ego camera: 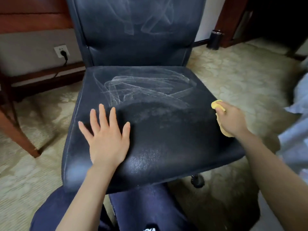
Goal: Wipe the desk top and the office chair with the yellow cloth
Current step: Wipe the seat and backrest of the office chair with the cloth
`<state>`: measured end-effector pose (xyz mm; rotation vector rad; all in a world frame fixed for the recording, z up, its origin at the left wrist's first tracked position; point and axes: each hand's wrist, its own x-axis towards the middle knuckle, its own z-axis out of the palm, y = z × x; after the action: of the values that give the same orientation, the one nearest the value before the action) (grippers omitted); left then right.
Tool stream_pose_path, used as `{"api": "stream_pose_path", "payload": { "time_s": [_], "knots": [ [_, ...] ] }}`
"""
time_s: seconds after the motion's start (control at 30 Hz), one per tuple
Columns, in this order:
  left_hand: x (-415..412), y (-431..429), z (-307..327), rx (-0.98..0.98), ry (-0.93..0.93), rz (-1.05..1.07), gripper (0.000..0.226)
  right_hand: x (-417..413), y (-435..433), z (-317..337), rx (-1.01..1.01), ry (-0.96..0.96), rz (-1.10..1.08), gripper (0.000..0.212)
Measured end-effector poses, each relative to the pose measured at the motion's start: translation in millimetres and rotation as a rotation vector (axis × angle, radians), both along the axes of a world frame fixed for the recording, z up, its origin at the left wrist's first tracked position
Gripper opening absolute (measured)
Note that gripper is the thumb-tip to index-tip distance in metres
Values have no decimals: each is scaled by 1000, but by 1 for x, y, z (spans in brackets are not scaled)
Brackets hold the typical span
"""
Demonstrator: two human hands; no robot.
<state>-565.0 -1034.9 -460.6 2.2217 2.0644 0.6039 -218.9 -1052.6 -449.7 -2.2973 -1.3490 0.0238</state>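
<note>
A dark blue office chair [166, 135] fills the middle of the view, facing me. Pale wipe streaks show on the rear half of its seat and on its backrest [133, 22]. My left hand [106, 137] lies flat on the front left of the seat, fingers spread, holding nothing. My right hand [233, 119] is at the seat's right edge, closed around the bunched yellow cloth [216, 104]. The cloth sticks out above and below the fist. Only a wooden desk leg [18, 130] and a dark wooden rail at upper left show; the desk top is out of view.
Pale patterned carpet [241, 77] surrounds the chair. A wall socket with a black plug [62, 51] sits at left. A small dark bin [215, 39] stands behind the chair at right. White bedding [298, 105] lies at far right. A chair castor [197, 180] shows under the seat.
</note>
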Motion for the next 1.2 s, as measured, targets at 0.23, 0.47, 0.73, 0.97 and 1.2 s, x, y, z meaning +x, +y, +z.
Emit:
{"api": "stream_pose_path", "payload": {
  "time_s": [0.23, 0.47, 0.73, 0.97, 1.2],
  "knots": [
    [35, 5, 3, -60, 93, -79, 64, -43, 36, 6, -89, -197, -158, 28],
    [35, 5, -3, 7, 61, -40, 74, -144, 35, 9, 10, -241, 234, 16],
    [31, 10, -2, 9, 56, -38, 64, -151, -41, -19, 241, -148, 597, 31],
    [28, 10, 0, 1, 59, -60, 65, -77, -77, -31, 311, -152, 311, 36],
    [29, 9, -3, 43, 47, -79, 67, -18, -29, -9, 48, -92, 48, 34]
  ]
}}
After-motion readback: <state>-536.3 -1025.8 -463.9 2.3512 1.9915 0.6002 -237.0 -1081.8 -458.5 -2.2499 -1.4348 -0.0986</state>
